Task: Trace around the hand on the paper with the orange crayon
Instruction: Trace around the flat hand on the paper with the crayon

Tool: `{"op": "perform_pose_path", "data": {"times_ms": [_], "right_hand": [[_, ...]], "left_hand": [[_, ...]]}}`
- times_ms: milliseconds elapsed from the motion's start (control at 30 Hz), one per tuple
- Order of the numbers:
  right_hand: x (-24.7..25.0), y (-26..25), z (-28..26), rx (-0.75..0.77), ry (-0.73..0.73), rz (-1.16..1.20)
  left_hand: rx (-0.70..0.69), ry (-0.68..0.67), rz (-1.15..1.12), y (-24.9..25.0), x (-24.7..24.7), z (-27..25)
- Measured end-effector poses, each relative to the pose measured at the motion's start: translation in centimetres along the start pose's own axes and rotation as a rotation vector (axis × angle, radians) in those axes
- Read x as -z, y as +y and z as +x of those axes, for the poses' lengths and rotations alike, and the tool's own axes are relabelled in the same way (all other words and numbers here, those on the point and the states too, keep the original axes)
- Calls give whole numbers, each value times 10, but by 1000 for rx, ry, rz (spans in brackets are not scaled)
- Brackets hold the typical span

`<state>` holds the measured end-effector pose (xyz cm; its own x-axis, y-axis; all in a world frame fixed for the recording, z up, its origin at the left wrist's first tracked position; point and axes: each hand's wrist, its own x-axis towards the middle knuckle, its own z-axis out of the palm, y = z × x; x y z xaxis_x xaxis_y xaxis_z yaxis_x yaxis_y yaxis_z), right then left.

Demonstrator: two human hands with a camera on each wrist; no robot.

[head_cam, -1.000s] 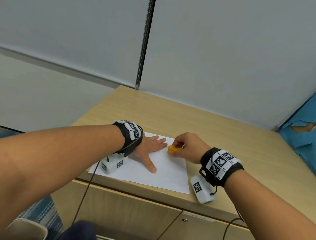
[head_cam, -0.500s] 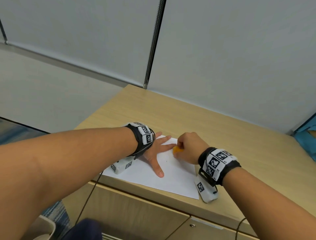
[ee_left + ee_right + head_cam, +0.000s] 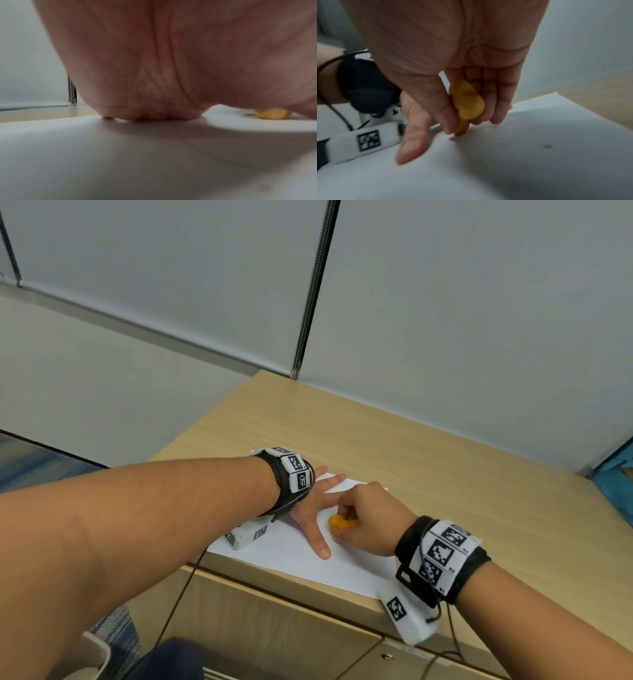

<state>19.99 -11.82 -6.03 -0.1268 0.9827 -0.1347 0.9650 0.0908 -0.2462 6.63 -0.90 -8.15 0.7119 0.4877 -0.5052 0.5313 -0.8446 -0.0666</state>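
Nearest me on the paper [image 3: 346,571], my left hand [image 3: 310,508] lies flat with fingers spread, and just right of its thumb my right hand [image 3: 368,518] pinches the orange crayon [image 3: 339,523] — tip on the sheet in the thumb-forefinger crook — so I judge the stroke runs away from me.

1. Paper [image 3: 291,556]: plain white, lying on the table.
2. Table [image 3: 428,460]: light tan wood grain under the paper; cabinet fronts below the paper same tan.
3. Crayon [image 3: 340,523]: orange, yellowish-orange in right wrist view, on the paper.
4. Wrist bands [image 3: 442,556]: black straps, white blocks with black square-code patterns, at both sides of the paper.
5. White boxes [image 3: 245,537]: black code marks, at the paper's edges.
6. Wall [image 3: 479,320] behind the table: pale grey, silver bead chain.
7. Blue item [image 3: 616,477], far right of the table.
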Motion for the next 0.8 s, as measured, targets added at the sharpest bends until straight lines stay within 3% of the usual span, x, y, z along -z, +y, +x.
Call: {"op": "perform_pose_path", "data": {"times_ms": [167,333,500,667,800], "right_hand": [[19,30,14,-170,103,-12],[2,1,1,-20,-3,-20],[21,29,5,-107,98,4],[14,37,-17,-150,64,-51],[5,27,-39,-102,72,-81]], "left_hand": [[-6,1,-21,-1,0,0],[-3,-7,-12,-1,1,-2],[-63,15,31,-4,1,-2],[-47,97,208,-6,7,-11],[-1,-55,191,-1,31,-24]]}}
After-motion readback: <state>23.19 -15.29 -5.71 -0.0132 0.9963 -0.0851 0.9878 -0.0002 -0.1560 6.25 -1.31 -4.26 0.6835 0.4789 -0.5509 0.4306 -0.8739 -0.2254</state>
